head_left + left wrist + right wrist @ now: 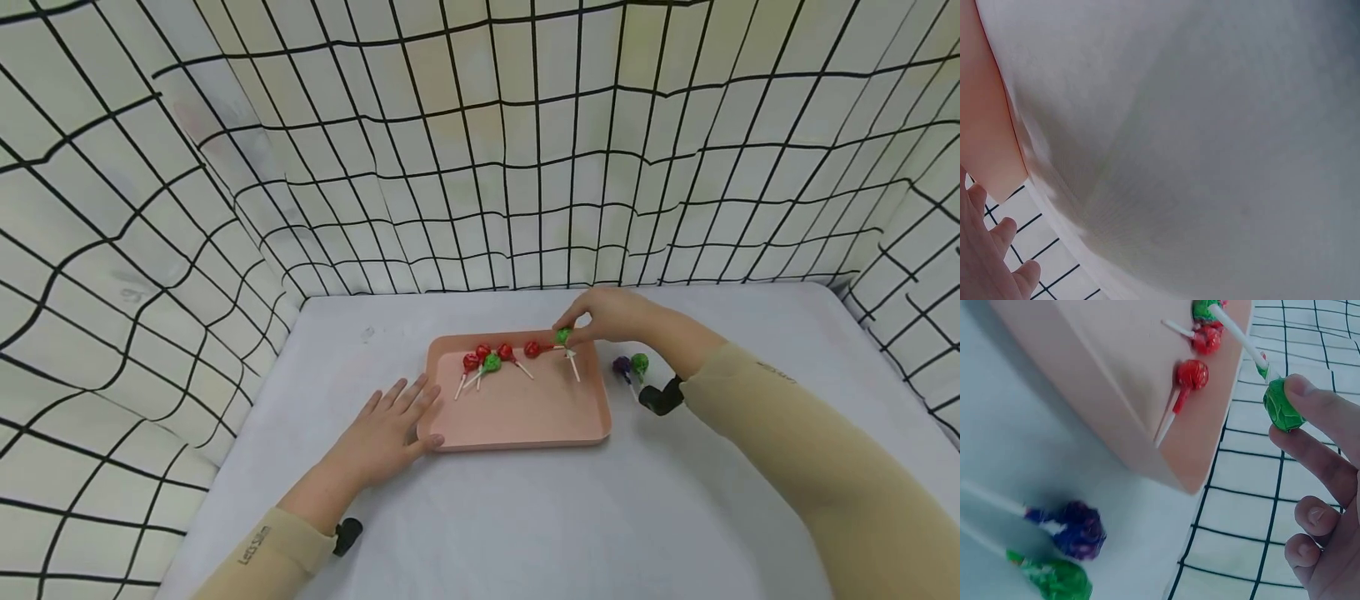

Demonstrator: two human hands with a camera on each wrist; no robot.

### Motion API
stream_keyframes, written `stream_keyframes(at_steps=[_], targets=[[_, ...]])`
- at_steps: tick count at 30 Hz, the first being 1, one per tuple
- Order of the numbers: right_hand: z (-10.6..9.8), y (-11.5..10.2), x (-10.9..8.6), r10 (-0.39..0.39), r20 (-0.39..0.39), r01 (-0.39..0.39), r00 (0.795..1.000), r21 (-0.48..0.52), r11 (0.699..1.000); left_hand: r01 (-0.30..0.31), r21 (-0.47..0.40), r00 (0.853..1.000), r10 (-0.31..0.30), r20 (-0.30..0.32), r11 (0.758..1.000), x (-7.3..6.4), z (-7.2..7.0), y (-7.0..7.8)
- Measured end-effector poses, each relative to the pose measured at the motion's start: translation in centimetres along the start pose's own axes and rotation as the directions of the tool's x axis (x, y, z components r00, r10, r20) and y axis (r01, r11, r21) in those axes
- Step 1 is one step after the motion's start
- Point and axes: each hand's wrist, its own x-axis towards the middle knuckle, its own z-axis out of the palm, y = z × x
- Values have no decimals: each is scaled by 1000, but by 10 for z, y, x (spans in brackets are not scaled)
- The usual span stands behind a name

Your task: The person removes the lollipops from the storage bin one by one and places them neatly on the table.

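Observation:
A green lollipop [1283, 406] is pinched by its wrapped head between the thumb and index finger of my right hand [613, 314], above the right end of a pink tray [525, 417]. Its white stick points down toward the tray. Inside the tray lie several red lollipops, one red lollipop [1192, 375] nearest the right hand, and another green lollipop [491, 362]. My left hand [392, 429] lies with fingers spread at the tray's left edge, thumb at the front left corner. In the left wrist view, fingers show at the lower left.
Right of the tray, a purple lollipop [622, 365] and a green lollipop [639, 363] lie on the white tablecloth [525, 517], near the right wrist's black camera [662, 398]. A white backdrop with black netting [525, 150] surrounds the table's back and sides.

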Motion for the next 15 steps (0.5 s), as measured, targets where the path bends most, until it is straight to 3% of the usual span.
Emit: stream_keyframes(at_steps=[9, 15], targets=[[-4, 30, -29, -2, -59, 0, 998, -43, 999, -8, -31, 999, 7, -39, 999, -3, 0, 1], [-1, 56, -52, 62, -63, -62, 996, 1, 998, -1, -17, 1000, 0, -22, 1000, 0, 0, 3]])
